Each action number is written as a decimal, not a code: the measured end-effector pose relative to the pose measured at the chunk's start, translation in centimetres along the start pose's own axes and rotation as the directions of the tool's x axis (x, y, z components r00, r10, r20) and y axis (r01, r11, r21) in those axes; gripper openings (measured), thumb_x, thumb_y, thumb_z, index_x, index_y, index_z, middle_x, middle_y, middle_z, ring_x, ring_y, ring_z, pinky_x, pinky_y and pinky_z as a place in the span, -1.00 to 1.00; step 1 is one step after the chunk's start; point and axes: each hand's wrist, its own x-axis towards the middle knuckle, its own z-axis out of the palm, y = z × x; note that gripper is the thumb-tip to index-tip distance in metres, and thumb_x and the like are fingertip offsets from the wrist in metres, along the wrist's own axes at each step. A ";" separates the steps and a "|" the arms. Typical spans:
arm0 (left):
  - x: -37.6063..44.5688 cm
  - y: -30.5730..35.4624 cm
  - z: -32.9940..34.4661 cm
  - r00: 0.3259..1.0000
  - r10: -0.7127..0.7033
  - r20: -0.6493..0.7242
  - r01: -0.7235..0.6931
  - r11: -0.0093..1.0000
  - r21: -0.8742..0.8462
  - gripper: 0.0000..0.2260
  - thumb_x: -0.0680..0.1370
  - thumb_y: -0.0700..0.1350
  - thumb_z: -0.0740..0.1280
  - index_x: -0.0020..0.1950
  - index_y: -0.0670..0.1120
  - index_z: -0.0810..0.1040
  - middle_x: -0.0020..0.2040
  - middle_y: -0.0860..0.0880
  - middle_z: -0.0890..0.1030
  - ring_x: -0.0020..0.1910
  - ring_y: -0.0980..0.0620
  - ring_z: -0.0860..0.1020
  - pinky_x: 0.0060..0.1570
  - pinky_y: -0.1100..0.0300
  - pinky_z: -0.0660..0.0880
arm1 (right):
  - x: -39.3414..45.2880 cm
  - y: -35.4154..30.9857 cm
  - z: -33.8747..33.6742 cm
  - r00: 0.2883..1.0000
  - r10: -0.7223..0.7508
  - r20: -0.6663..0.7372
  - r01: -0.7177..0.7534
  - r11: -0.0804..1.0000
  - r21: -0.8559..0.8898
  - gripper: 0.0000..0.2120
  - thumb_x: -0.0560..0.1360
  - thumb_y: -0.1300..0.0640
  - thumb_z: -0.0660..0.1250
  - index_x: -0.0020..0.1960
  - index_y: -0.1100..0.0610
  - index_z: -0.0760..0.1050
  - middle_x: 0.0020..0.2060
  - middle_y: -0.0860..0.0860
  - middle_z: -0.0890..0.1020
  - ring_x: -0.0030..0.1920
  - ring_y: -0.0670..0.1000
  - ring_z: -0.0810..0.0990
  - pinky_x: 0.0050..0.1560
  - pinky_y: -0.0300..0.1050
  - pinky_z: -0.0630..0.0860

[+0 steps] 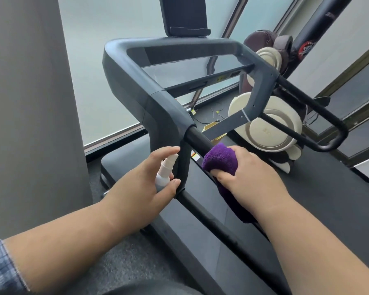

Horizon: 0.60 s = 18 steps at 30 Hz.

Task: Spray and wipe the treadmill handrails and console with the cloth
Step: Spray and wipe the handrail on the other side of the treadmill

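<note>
My right hand grips a purple cloth wrapped over the black left handrail of the treadmill, just below where the rail joins the grey frame. My left hand holds a small white spray bottle, index finger over its nozzle, close beside the rail's black support strut. The dark console screen stands at the top. The right handrail loops at the far side.
A grey wall or pillar stands close on the left. Frosted windows lie ahead. A cream and brown massage chair sits beyond the treadmill, a black punching bag behind it. The treadmill belt runs under my right arm.
</note>
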 end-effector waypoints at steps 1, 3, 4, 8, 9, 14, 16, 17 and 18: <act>-0.2 -0.2 -0.2 1.000 -0.001 -0.003 0.001 1.000 0.001 -0.50 0.46 0.30 0.23 0.38 0.52 0.18 -0.03 0.27 0.56 -0.18 0.16 0.59 -0.18 0.13 0.55 | 0.2 -0.3 0.0 1.000 0.000 -0.012 0.000 1.000 -0.022 -0.45 0.39 -0.40 0.31 0.26 -0.17 0.37 -0.04 -0.10 0.53 0.01 0.07 0.58 -0.06 -0.03 0.47; -0.7 -0.8 -0.6 1.000 -0.011 -0.018 0.011 1.000 0.002 -0.50 0.47 0.28 0.25 0.37 0.53 0.18 -0.02 0.28 0.56 -0.15 0.14 0.59 -0.13 0.10 0.56 | 1.3 -1.4 0.1 1.000 -0.013 -0.021 0.012 0.997 -0.074 -0.44 0.40 -0.42 0.31 0.21 -0.08 0.39 -0.08 -0.08 0.53 -0.04 0.09 0.58 -0.14 -0.05 0.41; -0.9 -1.0 -0.8 0.999 -0.021 -0.025 0.021 1.000 0.000 -0.50 0.48 0.26 0.27 0.37 0.52 0.18 -0.02 0.28 0.57 -0.14 0.13 0.60 -0.10 0.08 0.56 | 2.1 -2.1 0.3 0.999 -0.027 -0.022 0.025 0.996 -0.091 -0.44 0.41 -0.42 0.30 0.19 -0.05 0.40 -0.07 -0.05 0.55 -0.05 0.11 0.58 -0.15 -0.05 0.40; -1.6 -1.3 -1.2 0.998 -0.045 -0.043 0.045 0.999 0.008 -0.50 0.46 0.27 0.26 0.37 0.53 0.19 -0.02 0.26 0.59 -0.11 0.15 0.59 -0.07 0.10 0.55 | 6.0 -5.9 1.2 0.998 -0.067 -0.007 0.066 0.990 -0.128 -0.40 0.43 -0.42 0.30 0.20 0.02 0.40 0.02 0.03 0.59 0.02 0.16 0.60 -0.14 -0.04 0.39; -1.6 -1.0 -1.2 0.998 -0.043 -0.038 0.043 0.999 0.012 -0.50 0.46 0.27 0.26 0.37 0.53 0.19 -0.02 0.27 0.58 -0.11 0.15 0.59 -0.07 0.10 0.55 | 6.7 -6.5 1.3 0.998 -0.060 -0.001 0.059 0.990 -0.124 -0.39 0.42 -0.43 0.30 0.21 0.02 0.39 0.04 0.03 0.59 0.04 0.16 0.60 -0.13 -0.03 0.41; -1.2 0.8 -0.6 1.000 -0.005 0.011 0.005 0.999 0.041 -0.49 0.50 0.22 0.28 0.36 0.55 0.16 -0.03 0.27 0.55 -0.15 0.15 0.57 -0.10 0.09 0.55 | 6.5 -5.7 1.1 0.998 -0.039 0.040 0.039 0.999 -0.008 -0.47 0.39 -0.42 0.29 0.18 -0.08 0.39 -0.02 -0.04 0.59 0.01 0.13 0.58 -0.08 0.01 0.47; -1.1 1.5 -0.3 1.000 0.009 0.011 -0.009 1.000 0.020 -0.50 0.49 0.24 0.27 0.36 0.55 0.16 -0.04 0.27 0.55 -0.17 0.17 0.56 -0.12 0.10 0.54 | 5.3 -3.9 0.8 0.998 -0.018 0.055 0.016 0.999 0.036 -0.52 0.36 -0.42 0.26 0.13 -0.16 0.38 -0.08 -0.11 0.58 -0.03 0.09 0.57 -0.11 -0.02 0.44; -1.1 1.7 -0.2 1.000 0.016 0.008 -0.016 1.000 0.011 -0.50 0.49 0.25 0.26 0.36 0.55 0.16 -0.04 0.28 0.55 -0.17 0.18 0.56 -0.13 0.12 0.53 | 4.7 -3.0 0.6 0.998 -0.005 0.058 0.002 0.998 0.056 -0.53 0.34 -0.44 0.23 0.11 -0.20 0.38 -0.11 -0.16 0.57 -0.05 0.06 0.56 -0.14 -0.03 0.40; -1.1 1.7 -0.1 1.000 0.019 0.007 -0.019 1.000 0.004 -0.51 0.48 0.26 0.25 0.35 0.55 0.16 -0.04 0.28 0.55 -0.17 0.19 0.56 -0.13 0.14 0.52 | 4.1 -2.0 0.4 0.998 0.009 0.062 -0.014 0.997 0.075 -0.52 0.32 -0.46 0.21 0.12 -0.22 0.40 -0.12 -0.20 0.57 -0.06 0.03 0.55 -0.15 -0.05 0.38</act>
